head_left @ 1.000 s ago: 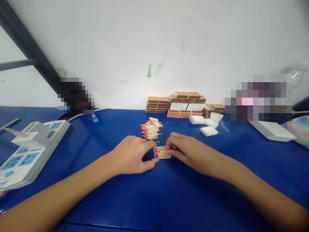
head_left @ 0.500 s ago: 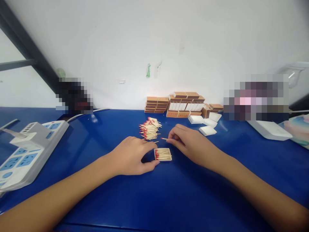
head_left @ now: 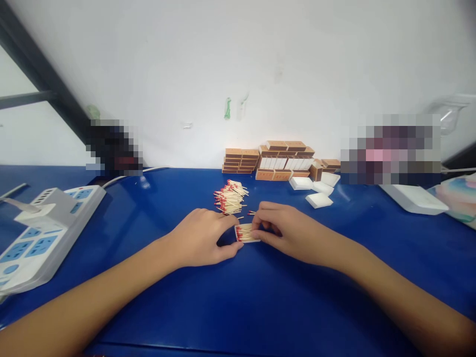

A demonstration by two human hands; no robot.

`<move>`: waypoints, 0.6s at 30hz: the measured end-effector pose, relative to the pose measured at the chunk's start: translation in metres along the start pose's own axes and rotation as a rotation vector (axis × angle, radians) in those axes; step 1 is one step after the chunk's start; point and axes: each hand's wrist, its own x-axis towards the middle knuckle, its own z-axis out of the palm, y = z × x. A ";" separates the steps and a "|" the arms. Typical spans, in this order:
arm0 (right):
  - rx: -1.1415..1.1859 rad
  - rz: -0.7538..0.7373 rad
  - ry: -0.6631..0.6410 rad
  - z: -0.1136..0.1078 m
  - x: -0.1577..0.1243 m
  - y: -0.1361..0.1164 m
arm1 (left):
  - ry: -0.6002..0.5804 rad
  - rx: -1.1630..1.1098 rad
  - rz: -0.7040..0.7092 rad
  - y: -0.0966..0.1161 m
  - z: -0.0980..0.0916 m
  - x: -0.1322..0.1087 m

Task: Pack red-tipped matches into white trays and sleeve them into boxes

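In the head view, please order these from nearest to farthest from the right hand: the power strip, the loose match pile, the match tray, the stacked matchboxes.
1. match tray: touching the fingertips of the right hand, just to its left.
2. loose match pile: a little behind and to the left.
3. stacked matchboxes: far back, against the wall.
4. power strip: far out on the left side.

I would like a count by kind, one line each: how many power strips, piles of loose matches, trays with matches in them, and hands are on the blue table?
power strip: 1
pile of loose matches: 1
tray with matches: 1
hands: 2 (left hand, right hand)
Total: 5
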 end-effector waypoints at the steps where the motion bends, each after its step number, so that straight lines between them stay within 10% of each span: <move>1: -0.003 0.001 -0.005 0.002 0.000 0.000 | -0.001 -0.003 0.000 0.000 0.000 0.000; 18: -0.014 0.018 0.071 0.012 0.003 -0.002 | -0.022 0.025 0.037 0.002 0.001 -0.002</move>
